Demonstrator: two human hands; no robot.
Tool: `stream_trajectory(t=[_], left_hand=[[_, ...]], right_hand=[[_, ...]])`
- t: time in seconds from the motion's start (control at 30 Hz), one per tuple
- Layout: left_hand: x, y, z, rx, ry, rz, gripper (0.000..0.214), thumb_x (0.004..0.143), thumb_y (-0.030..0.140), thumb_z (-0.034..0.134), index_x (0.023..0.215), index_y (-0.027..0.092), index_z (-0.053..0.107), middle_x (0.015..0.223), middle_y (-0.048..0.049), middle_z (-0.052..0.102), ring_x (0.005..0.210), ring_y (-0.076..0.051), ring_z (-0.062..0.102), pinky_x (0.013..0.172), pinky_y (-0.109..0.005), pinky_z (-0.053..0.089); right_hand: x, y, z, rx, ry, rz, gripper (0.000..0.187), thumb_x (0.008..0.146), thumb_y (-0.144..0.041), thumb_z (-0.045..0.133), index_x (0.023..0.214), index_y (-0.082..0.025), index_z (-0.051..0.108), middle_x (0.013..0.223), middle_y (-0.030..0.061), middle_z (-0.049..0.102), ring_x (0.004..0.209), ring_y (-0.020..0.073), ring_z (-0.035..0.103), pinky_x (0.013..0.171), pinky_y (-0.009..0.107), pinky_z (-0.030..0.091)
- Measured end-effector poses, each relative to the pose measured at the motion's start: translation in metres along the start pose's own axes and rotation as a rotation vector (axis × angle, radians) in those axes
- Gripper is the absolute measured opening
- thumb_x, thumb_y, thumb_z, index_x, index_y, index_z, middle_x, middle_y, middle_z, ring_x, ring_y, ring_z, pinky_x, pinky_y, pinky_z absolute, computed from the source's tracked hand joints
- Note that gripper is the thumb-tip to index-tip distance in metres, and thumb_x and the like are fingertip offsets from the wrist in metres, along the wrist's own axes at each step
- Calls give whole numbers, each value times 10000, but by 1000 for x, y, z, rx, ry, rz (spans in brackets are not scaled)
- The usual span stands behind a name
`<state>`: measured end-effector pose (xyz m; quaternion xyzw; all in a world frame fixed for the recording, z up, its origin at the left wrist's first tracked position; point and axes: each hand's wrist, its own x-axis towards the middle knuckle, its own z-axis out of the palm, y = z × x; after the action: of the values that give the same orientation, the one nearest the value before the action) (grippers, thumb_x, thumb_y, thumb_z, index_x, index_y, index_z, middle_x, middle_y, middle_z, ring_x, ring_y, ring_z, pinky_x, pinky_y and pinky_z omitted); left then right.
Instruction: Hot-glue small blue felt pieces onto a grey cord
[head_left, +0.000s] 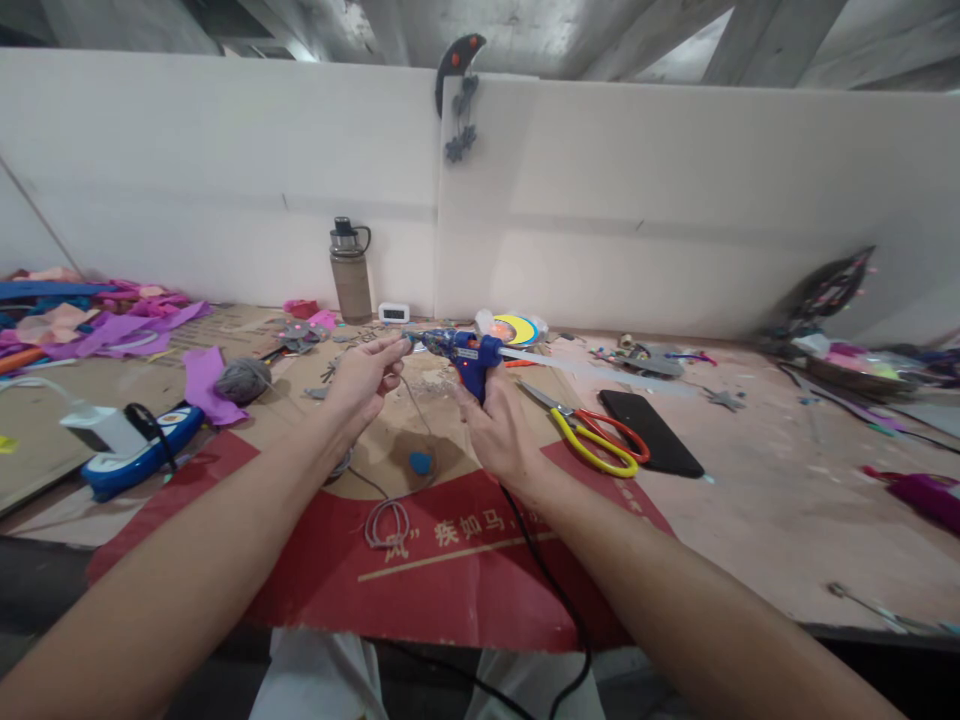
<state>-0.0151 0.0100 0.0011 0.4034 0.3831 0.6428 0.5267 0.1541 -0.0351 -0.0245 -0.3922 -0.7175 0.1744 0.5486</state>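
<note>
My right hand (pixel 501 425) is wrapped round the handle of a blue hot glue gun (pixel 471 372), its nozzle pointing left. A long clear glue stick (pixel 570 366) juts from the gun's back end. At the nozzle tip, the fingers of my left hand (pixel 367 380) are pinched together. Grey yarn (pixel 420 408) hangs from these fingers down to the cardboard; whatever else they pinch is too small to make out. Below and between my hands lies a small blue piece (pixel 420 463), with a loose loop of yarn (pixel 387 524) nearby.
Scissors (pixel 600 440) with red and yellow handles and a black phone (pixel 651 432) lie right. Left are a yarn ball (pixel 244 381), a power strip (pixel 142 455) and purple felt scraps (pixel 127 330). A bottle (pixel 351 280) stands behind. The gun's black cord (pixel 551 575) drops over the table edge.
</note>
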Motion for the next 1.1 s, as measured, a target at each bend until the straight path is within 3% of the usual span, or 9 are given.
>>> stream_trajectory(t=[0.2, 0.4, 0.57, 0.73, 0.9, 1.0, 1.1], left_hand=[[0, 0, 0, -11, -3, 17, 197, 591, 194, 830, 676, 132, 664, 644, 0, 568, 469, -25, 410, 348, -149, 207], [3, 0, -3, -54, -3, -13, 207, 592, 183, 818, 695, 116, 652, 664, 6, 577, 462, -8, 408, 348, -118, 220], [7, -1, -6, -58, 38, -11, 202, 613, 169, 793, 725, 127, 631, 641, 29, 564, 473, -21, 449, 367, -125, 264], [4, -3, -4, 101, 31, 81, 226, 606, 247, 811, 732, 151, 650, 672, 13, 605, 535, -57, 510, 446, -168, 351], [3, -5, -2, 203, 31, 164, 172, 634, 253, 778, 733, 153, 680, 717, -9, 627, 601, -73, 515, 502, -182, 349], [2, -5, -1, 261, 49, 224, 127, 642, 232, 765, 709, 156, 688, 689, -6, 618, 543, -64, 444, 476, -197, 294], [1, -5, 1, 319, 43, 265, 107, 659, 239, 751, 709, 161, 697, 645, 0, 597, 502, -64, 388, 457, -214, 256]], right_hand=[[0, -2, 0, 26, 9, 60, 159, 887, -319, 481, 971, -213, 564, 718, 38, 566, 932, 267, 587, 874, 442, 474], [1, 1, 0, 77, 27, 123, 134, 851, -335, 521, 904, -213, 534, 792, 39, 609, 807, 215, 589, 777, 388, 494], [10, 16, -3, 458, 37, 357, 268, 802, -363, 547, 1018, -217, 482, 917, 16, 657, 582, 109, 527, 548, 267, 479], [23, 37, -9, 586, 22, 627, 169, 758, -279, 559, 899, -212, 496, 843, 10, 670, 501, 81, 495, 509, 235, 475], [31, 54, -10, 319, -96, 778, 32, 756, -207, 533, 739, -182, 521, 649, 29, 629, 469, 95, 497, 471, 236, 463], [33, 62, -20, 176, -169, 786, 151, 698, -210, 627, 601, -191, 514, 507, 37, 566, 463, 158, 536, 466, 288, 453], [35, 61, -38, 11, -116, 699, 325, 638, -211, 717, 507, -222, 420, 539, 62, 559, 696, 241, 634, 632, 336, 489]])
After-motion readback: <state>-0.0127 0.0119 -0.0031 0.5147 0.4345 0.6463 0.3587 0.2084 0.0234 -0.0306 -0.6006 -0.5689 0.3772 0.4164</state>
